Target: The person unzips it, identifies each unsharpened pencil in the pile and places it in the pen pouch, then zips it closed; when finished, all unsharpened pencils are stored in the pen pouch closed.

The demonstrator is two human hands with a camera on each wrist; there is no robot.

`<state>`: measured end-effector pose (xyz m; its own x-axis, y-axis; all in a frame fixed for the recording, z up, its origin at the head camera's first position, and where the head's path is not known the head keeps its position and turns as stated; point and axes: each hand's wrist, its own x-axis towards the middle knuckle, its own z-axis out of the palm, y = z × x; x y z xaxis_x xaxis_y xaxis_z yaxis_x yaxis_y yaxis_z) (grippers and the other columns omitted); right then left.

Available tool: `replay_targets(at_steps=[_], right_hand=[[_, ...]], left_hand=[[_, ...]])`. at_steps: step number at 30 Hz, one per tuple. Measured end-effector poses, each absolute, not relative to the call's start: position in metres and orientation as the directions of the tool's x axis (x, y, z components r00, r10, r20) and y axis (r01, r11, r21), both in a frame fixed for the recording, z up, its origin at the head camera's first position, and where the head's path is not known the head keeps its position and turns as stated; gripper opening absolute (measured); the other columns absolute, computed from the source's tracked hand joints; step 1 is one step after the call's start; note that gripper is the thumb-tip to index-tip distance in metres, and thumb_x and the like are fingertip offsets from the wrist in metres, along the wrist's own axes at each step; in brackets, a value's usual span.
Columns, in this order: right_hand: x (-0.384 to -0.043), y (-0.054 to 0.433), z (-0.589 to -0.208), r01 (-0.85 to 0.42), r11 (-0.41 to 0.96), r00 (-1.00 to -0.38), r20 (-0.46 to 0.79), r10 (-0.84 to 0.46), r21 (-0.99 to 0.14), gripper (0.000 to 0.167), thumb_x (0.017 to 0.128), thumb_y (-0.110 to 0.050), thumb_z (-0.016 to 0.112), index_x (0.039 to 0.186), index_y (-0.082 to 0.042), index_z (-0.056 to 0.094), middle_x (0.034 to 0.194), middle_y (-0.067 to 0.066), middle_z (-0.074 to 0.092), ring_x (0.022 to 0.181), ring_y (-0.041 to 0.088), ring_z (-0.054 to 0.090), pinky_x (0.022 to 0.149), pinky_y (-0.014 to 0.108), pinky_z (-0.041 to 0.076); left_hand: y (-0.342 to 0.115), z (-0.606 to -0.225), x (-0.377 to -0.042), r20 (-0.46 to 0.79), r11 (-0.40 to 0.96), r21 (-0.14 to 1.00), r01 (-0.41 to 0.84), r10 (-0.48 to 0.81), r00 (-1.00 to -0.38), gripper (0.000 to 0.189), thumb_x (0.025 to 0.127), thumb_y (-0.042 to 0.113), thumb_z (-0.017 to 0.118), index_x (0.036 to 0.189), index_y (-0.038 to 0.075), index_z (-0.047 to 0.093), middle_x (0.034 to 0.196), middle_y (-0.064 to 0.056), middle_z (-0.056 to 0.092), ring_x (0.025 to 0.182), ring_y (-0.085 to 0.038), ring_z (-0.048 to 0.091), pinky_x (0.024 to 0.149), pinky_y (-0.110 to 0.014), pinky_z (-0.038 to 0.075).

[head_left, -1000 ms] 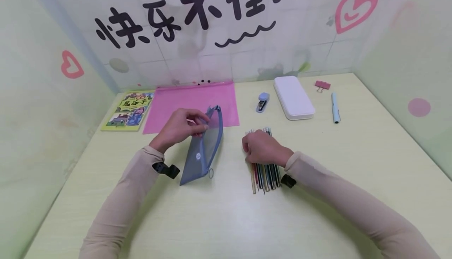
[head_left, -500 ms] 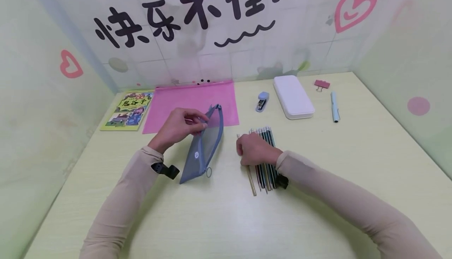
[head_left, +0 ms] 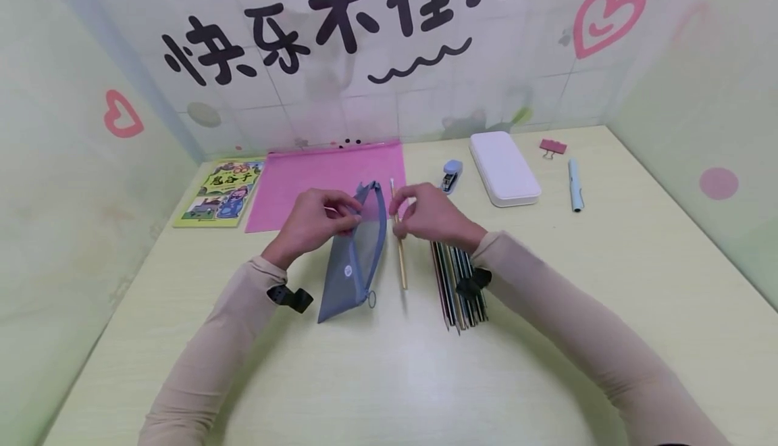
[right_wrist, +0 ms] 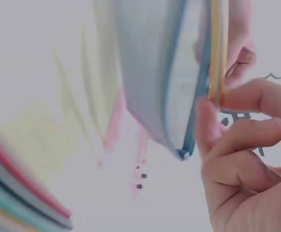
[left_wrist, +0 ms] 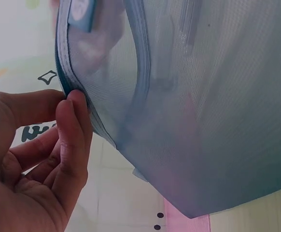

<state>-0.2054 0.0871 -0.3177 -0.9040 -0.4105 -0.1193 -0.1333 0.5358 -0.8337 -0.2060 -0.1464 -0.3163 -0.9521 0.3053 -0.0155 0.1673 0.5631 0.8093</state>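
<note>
My left hand (head_left: 315, 224) pinches the rim of a blue-grey mesh zip pouch (head_left: 338, 290) between thumb and finger, so the pouch stands upright with its mouth apart. A ring zip pull (head_left: 372, 299) hangs at its near corner. Close to the right of the pouch, my right hand (head_left: 436, 215) pinches a gold-yellow pencil (head_left: 402, 265) near its upper part, the lower end slanting down over the table. In the right wrist view the pencil (right_wrist: 218, 48) overlaps the pouch's zip edge. Several dark and coloured pencils (head_left: 451, 287) lie side by side beneath my right wrist.
A pink folder (head_left: 328, 169) lies behind the pouch, with a comic-style booklet (head_left: 220, 192) to its left. At the back right are a small blue stapler (head_left: 450, 177), a white case (head_left: 504, 169), a red binder clip (head_left: 553, 146) and a light-blue pen (head_left: 575, 186).
My right hand has picked the gold-yellow pencil out from the left side of the row and brought it up and left, beside the pouch. My left hand keeps its hold on the pouch.
</note>
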Motion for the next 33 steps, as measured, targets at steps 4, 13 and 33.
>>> replay_targets(at_steps=[4,13,33], right_hand=[[-0.214,0.074,-0.315,-0.127,0.482,-0.928,-0.067,-0.367,-0.867,0.025,0.080,-0.009,0.073,0.103,-0.011,0.066,0.087,0.008,0.073,0.075,0.019,0.067,0.063,0.027,0.051],[-0.213,0.061,-0.326,-0.125,0.477,-0.941,-0.048,-0.334,-0.870,0.023,0.082,-0.012,0.076,0.104,-0.012,0.068,0.095,0.009,0.072,0.083,0.019,0.069,0.069,0.027,0.056],[-0.207,0.058,-0.326,-0.235,0.544,-0.899,-0.033,-0.437,-0.806,0.024,0.084,-0.012,0.076,0.106,-0.008,0.067,0.090,0.009,0.076,0.078,0.016,0.072,0.066,0.025,0.056]], left_hand=[[-0.141,-0.318,-0.206,-0.010,0.574,0.799,0.179,0.311,-0.950,0.021,0.090,0.009,0.072,0.110,0.002,0.074,0.089,-0.015,0.073,0.072,-0.017,0.071,0.072,-0.037,0.064],[-0.137,-0.318,-0.206,0.029,0.550,0.808,0.211,0.321,-0.947,0.020,0.089,0.007,0.072,0.109,0.002,0.074,0.090,-0.016,0.074,0.074,-0.017,0.072,0.070,-0.033,0.064],[-0.137,-0.319,-0.206,0.093,0.535,0.806,0.252,0.307,-0.947,0.017,0.090,0.008,0.071,0.106,0.002,0.075,0.089,-0.017,0.075,0.072,-0.015,0.072,0.067,-0.029,0.063]])
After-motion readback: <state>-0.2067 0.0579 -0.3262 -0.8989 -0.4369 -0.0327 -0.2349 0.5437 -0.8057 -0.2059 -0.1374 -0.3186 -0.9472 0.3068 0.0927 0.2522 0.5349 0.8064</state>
